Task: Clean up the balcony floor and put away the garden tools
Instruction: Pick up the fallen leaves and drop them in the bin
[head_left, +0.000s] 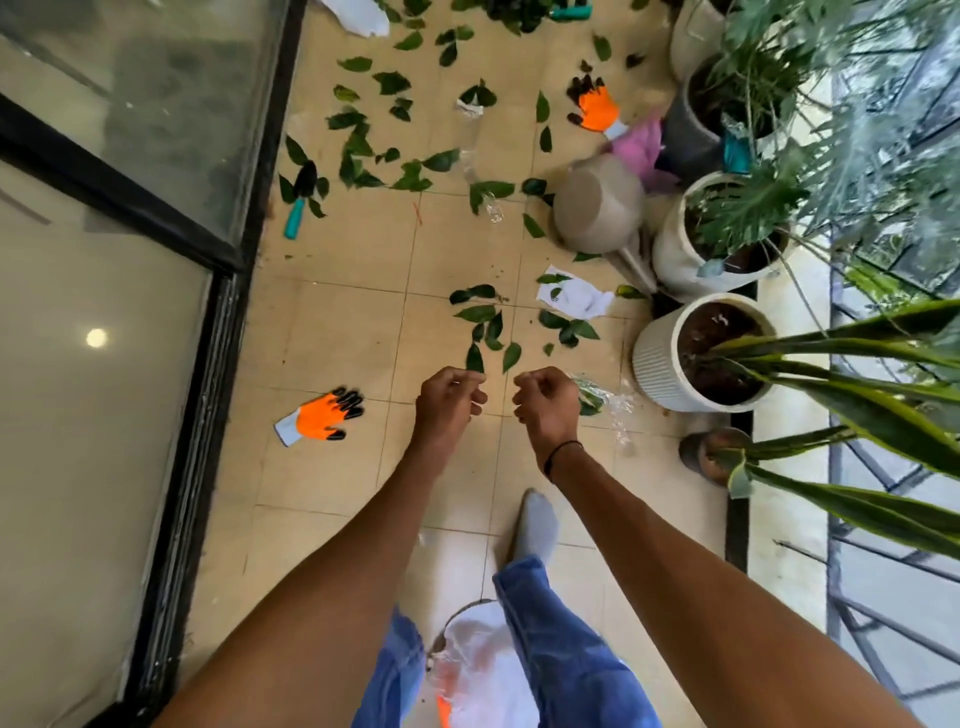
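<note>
Both hands out in front over the floor (332, 332), just short of the near leaf cluster. Left hand (449, 402) and right hand (545, 402) have fingers curled in; can't tell if either pinches something thin, nothing clearly held.

Landmark: ribbed white pot (660, 358).
- Leaves (480, 312): nearest bunch just left of the pot, many more scattered far beyond it. Too many to count. Light, limp, flat on tile, so my guess is gather by the handful or sweep, single picks slow.
- Gloves: 2 orange. One (319, 415) well left of the pot, near the glass door (156, 208); other (597, 109) far beyond it by the dark planter. Soft, grab anywhere.
- Trowel (301, 200): 1 clear, far left beyond the pot by the door track. Stiff, take by the teal handle. Another teal handle at top edge, tool type unclear.
- Watering can (597, 208): 1, tipped on its side beyond the pot. Probably light if empty; handle hidden.
- Paper scraps: 1 white (571, 296) just beyond the pot, 1 more at top edge. Clear plastic bits beside the pot, count unclear. Flimsy.
</note>
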